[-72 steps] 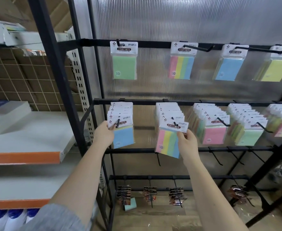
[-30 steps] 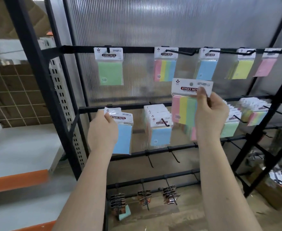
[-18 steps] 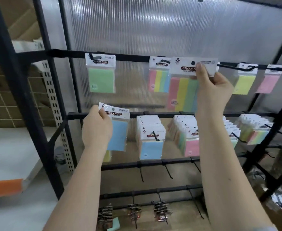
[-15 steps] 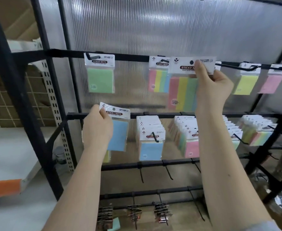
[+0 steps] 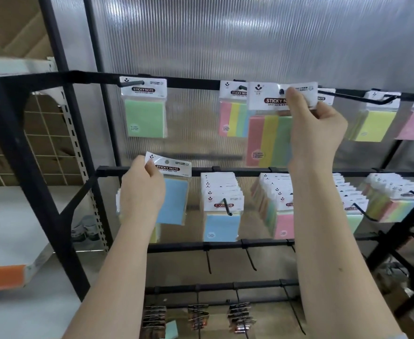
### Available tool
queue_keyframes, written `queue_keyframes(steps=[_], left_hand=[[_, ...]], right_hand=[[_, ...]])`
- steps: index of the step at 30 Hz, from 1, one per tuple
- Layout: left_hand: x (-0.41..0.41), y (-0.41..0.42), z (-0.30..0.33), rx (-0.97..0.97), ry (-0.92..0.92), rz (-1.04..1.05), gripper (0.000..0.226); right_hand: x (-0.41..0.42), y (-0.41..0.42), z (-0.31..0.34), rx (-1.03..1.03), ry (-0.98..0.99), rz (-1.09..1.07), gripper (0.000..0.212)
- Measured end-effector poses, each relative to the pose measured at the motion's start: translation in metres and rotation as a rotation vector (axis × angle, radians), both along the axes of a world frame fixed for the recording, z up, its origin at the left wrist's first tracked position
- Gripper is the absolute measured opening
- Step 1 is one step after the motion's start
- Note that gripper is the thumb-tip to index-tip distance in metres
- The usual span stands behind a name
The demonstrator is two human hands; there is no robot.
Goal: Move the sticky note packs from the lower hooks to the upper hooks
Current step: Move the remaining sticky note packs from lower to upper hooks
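Black rack [image 5: 225, 171] | left hand [image 5: 141, 192] grips one blue pack [image 5: 174, 199] | right hand [image 5: 313, 128] pinches one striped pack [image 5: 267, 140]

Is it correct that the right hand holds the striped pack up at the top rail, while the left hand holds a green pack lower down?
Not quite: in the head view the left hand holds a blue pack, not green. The right hand does hold the striped pack at the top rail.

Ribbed translucent wall panel [image 5: 250, 40]; black rack frame [image 5: 12, 148]; white shelf [image 5: 12, 216] left.
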State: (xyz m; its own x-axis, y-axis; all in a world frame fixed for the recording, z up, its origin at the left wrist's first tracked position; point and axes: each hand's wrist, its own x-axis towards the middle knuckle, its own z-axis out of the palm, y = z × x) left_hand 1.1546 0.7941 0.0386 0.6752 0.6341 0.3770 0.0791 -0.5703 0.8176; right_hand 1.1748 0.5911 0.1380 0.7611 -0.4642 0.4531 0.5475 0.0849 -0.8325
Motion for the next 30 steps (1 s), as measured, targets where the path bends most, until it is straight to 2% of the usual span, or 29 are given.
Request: queue_keyframes(steps=[3,7,11,24,30], left_hand=[[0.002,-0.003,0.001,-0.012,-0.002,-0.002,0.028],[0.006,-0.005,0.001,-0.026,-0.012,-0.005,0.028],[0.006,-0.006,0.003,-0.029,-0.041,-0.012,0.027],[0.009,0.000,0.011,-0.053,-0.075,0.009,0.029],[0.006,0.000,0.019,-0.053,-0.076,0.006,0.027]], right_hand=[[0.003,-0.001,0.001,-0.020,-0.003,0.023,0.046],[0.011,-0.002,-0.002,-0.049,0.019,0.066,0.035],[0.027,0.001,-0.007,-0.110,0.071,0.065,0.044],[0.117,0.028,0.003,-0.217,0.231,0.075,0.025],[0.130,0.035,0.006,-0.166,0.208,0.024,0.041]])
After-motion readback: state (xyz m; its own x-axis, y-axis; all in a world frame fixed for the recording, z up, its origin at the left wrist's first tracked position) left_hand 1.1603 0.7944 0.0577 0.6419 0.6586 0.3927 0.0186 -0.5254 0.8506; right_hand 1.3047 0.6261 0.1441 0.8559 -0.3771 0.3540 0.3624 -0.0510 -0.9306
